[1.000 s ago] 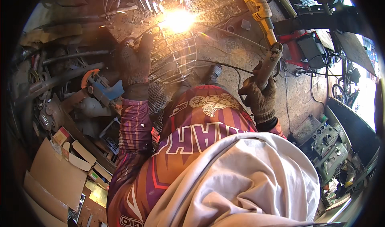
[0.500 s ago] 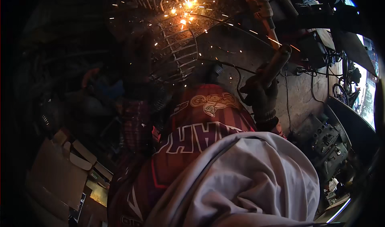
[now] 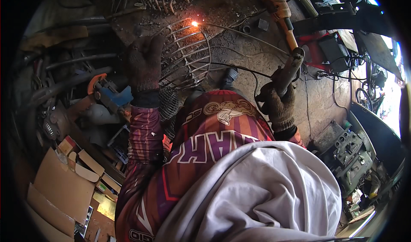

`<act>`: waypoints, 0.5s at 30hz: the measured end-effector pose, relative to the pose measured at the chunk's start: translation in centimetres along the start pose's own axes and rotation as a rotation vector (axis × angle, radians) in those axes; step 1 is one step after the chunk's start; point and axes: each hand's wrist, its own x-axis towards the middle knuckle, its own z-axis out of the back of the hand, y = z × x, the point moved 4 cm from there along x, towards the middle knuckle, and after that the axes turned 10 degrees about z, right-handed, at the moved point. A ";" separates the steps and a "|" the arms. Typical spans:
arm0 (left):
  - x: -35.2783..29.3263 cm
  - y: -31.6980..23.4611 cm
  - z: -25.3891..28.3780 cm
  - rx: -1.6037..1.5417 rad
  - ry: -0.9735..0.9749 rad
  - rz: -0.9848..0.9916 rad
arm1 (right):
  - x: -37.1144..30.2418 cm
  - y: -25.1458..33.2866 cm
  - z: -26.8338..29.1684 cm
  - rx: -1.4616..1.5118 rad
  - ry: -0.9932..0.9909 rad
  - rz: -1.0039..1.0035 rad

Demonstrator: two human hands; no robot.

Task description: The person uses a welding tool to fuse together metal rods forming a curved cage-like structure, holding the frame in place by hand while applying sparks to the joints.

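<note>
My right hand [image 3: 279, 105], in a dark knitted glove, is wrapped round a welding electrode holder [image 3: 292, 68]. From the holder a thin welding rod [image 3: 248, 36] reaches left to a glowing orange spot on a round frame of bent metal rods [image 3: 188, 53]. The frame is ladder-like, with several crossbars inside a curved rim. At its left edge is my left hand [image 3: 145, 64], also gloved. Its fingers are curled by the rim, and a bar seems to run into the glove; the grip itself is partly hidden.
Short metal rods [image 3: 158, 0] stand in rows at the top. An orange pole [image 3: 274, 4] slants down towards the holder. A black cable [image 3: 252, 71] crosses the floor. At left lie a blue and orange tool [image 3: 115, 94] and cardboard [image 3: 64, 186]; a grey-green machine [image 3: 349, 156] stands at right.
The bright arc and flying sparks have died to a small glow on the frame. The picture is lighter, so my left glove now shows. My right hand has hardly moved.
</note>
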 end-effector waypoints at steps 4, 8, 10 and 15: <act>0.2 0.1 0.2 0.063 0.009 0.007 | -0.1 0.1 -0.2 0.023 0.013 -0.014; 0.3 1.1 0.2 0.103 0.066 0.045 | 0.0 -0.2 0.1 -0.015 0.019 -0.028; 0.3 1.2 0.3 0.114 0.062 0.035 | 0.1 -0.2 0.0 -0.003 0.009 -0.028; 0.6 0.1 0.5 0.311 0.000 -0.058 | 0.1 -0.2 -0.3 0.006 0.019 0.037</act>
